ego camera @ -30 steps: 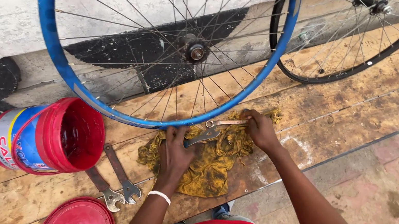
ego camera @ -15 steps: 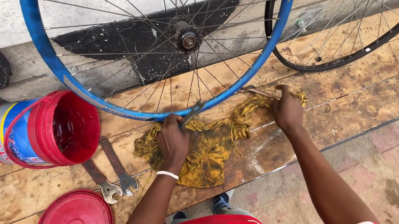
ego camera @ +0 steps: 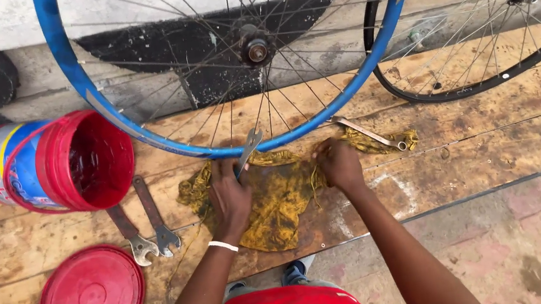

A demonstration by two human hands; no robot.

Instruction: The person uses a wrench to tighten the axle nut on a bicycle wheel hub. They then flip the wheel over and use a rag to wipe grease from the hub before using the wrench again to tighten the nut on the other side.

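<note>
While the person crouched at the edge of the wooden counter (ego camera: 469,159), a red garment showed at the bottom of the view, with both bare arms stretched forward. Nearest on the boards lay a round red lid (ego camera: 91,299), flat and well apart from the hands. Just beyond it, two spanners (ego camera: 145,222) rested side by side, their jaws toward the lid. The left hand (ego camera: 231,196), a white band at its wrist, pressed down on a dirty yellow rag (ego camera: 281,200) spread over the planks, and its grip was closed around a slim flat wrench (ego camera: 247,152) that angled up toward the blue rim. The right hand (ego camera: 339,163) sat on the rag's far edge, fingers curled into the cloth; whether it pinched the fabric or only pressed it I could not tell. Another metal tool (ego camera: 368,134) lay on the rag just right of that hand. A red bucket (ego camera: 57,164) lay on its side to the left, mouth open. Farther back, a blue-rimmed spoked wheel (ego camera: 104,119) stood upright on the counter, with a black wheel (ego camera: 486,83) beside it, against the wall.
</note>
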